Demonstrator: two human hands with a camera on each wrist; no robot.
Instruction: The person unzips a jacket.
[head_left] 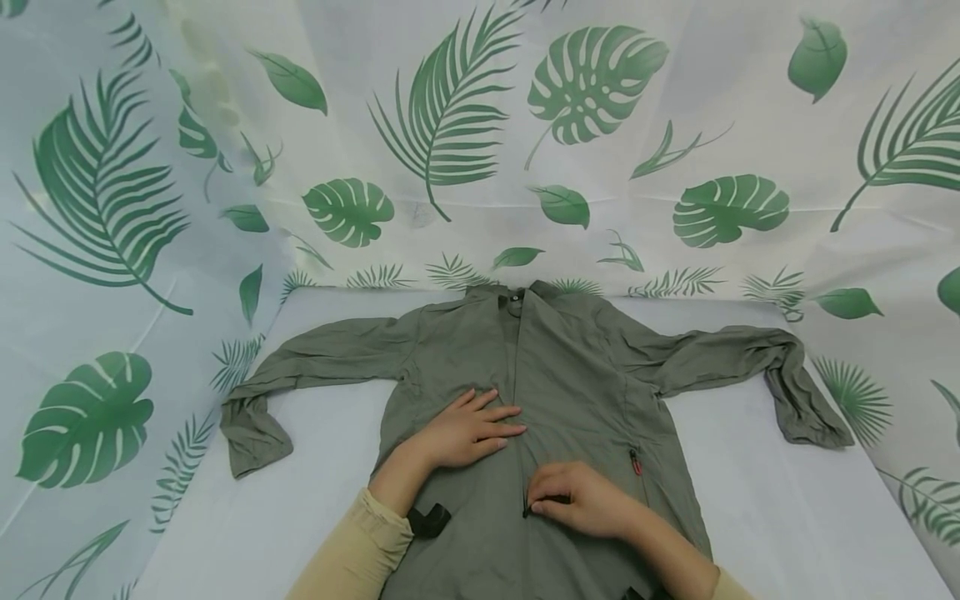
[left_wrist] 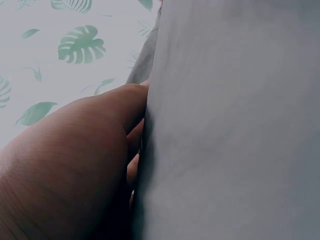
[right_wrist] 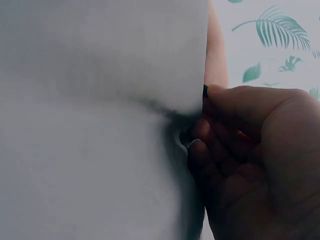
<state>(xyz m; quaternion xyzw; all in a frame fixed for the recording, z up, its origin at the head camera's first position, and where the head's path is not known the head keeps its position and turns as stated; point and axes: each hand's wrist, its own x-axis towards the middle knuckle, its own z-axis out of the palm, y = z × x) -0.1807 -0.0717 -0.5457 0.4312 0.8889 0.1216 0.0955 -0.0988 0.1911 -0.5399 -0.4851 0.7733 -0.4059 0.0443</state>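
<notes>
An olive-green zip jacket (head_left: pixel 570 392) lies spread front up, its collar at the far end and both sleeves stretched sideways. My left hand (head_left: pixel 468 433) rests on the chest beside the front opening, fingers straight and slightly spread. In the left wrist view, the jacket cloth (left_wrist: pixel 230 120) covers part of that hand (left_wrist: pixel 75 150). Lower down the front, my right hand (head_left: pixel 581 500) pinches a small dark zipper pull (head_left: pixel 527 512) between thumb and curled fingers. The right wrist view shows those fingertips (right_wrist: pixel 199 150) close against the cloth. Above the hands, the front opening parts in a V.
The jacket lies on a white table (head_left: pixel 322 467). Behind it and at the sides hangs a white sheet (head_left: pixel 480 250) printed with green leaves. A red pull (head_left: pixel 637 463) shows at the jacket's pocket. Both cuffs fold toward me near the table's sides.
</notes>
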